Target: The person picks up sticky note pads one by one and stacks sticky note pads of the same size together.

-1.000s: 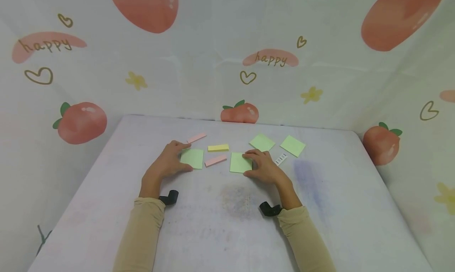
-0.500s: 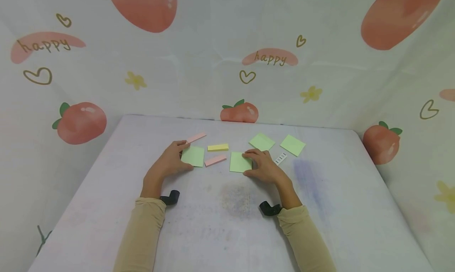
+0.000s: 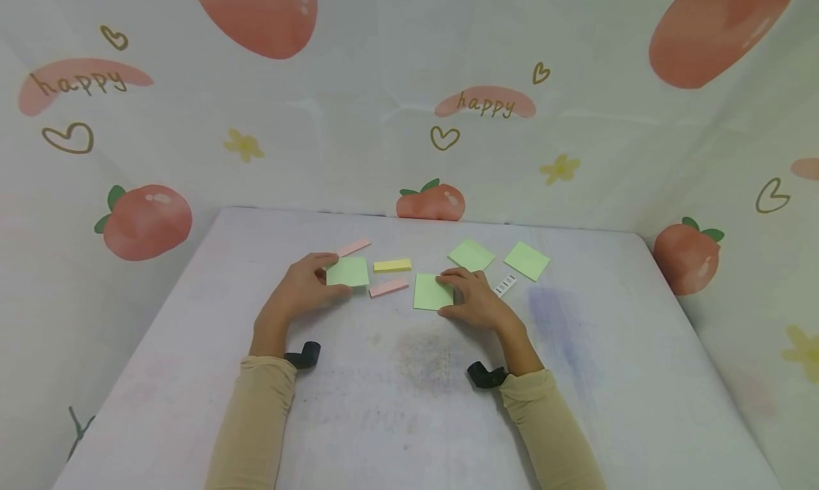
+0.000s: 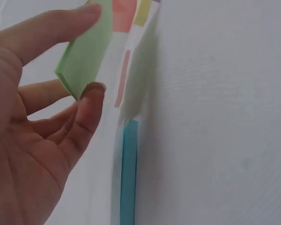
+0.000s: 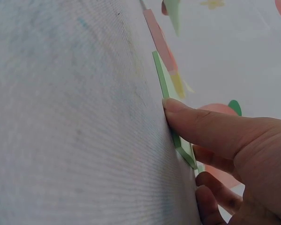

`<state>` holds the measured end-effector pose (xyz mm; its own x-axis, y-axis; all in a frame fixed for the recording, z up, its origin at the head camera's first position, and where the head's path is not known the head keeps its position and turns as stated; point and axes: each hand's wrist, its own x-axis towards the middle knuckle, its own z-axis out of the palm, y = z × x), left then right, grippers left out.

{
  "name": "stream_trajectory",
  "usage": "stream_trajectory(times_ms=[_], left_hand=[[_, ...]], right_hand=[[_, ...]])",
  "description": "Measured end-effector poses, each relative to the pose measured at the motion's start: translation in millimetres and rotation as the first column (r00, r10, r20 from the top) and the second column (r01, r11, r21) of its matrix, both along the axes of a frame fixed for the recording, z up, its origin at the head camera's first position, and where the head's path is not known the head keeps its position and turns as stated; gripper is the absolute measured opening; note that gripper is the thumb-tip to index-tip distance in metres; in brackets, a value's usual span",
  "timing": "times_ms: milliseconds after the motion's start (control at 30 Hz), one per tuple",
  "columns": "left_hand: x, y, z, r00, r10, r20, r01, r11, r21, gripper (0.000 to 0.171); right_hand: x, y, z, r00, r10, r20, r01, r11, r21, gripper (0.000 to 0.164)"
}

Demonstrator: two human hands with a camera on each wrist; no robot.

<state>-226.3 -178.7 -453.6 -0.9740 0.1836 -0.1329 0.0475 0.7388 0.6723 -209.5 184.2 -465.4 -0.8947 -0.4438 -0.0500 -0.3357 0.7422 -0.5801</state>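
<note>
My left hand (image 3: 303, 287) pinches a green sticky note pad (image 3: 348, 272) by its edges, thumb on the near side and fingers on the far side. In the left wrist view this pad (image 4: 84, 61) is tilted and raised above the table, its shadow below. To the right, my right hand (image 3: 476, 299) grips a second green sticky note pad (image 3: 430, 291) between thumb and fingers, and this one lies flat on the table. Between the hands are a narrow pink sticky pad (image 3: 388, 288) and a narrow yellow one (image 3: 392, 266).
Another pink strip pad (image 3: 354, 247) lies behind my left hand. Two more green pads (image 3: 470, 255) (image 3: 527, 261) and a small white piece with dark marks (image 3: 505, 285) are at the back right. A blue strip (image 4: 129, 173) shows in the left wrist view. A printed cloth wall (image 3: 358, 120) stands behind.
The left hand has raised its green pad off the table and tilted it, moving it slightly away from the body. The right hand and its pad have stayed in place.
</note>
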Motion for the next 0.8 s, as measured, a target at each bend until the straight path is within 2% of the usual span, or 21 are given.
stream_trajectory(times_ms=[200,467,633,800], left_hand=[[-1.0,-4.4,0.6,0.998,-0.011,-0.067,0.013,1.0,0.029,0.078],[-2.2,-1.1,-3.0,0.998,-0.013,-0.062,0.018,0.997,0.079,0.078],[-2.3,0.6,-5.3,0.996,-0.008,-0.091,0.017,0.995,0.099,0.068],[-2.4,3.5,-5.8,0.994,-0.007,-0.105,0.024,0.987,0.157,0.058]], right_hand=[[0.1,0.6,-1.6,1.0,-0.007,0.007,0.007,1.0,-0.006,0.064],[0.7,0.7,-1.0,1.0,0.004,-0.001,-0.004,1.0,-0.008,0.065],[0.1,0.7,-1.0,1.0,0.008,-0.004,-0.008,1.0,-0.007,0.064],[0.5,0.6,0.5,1.0,0.011,-0.005,-0.011,1.0,-0.007,0.064]])
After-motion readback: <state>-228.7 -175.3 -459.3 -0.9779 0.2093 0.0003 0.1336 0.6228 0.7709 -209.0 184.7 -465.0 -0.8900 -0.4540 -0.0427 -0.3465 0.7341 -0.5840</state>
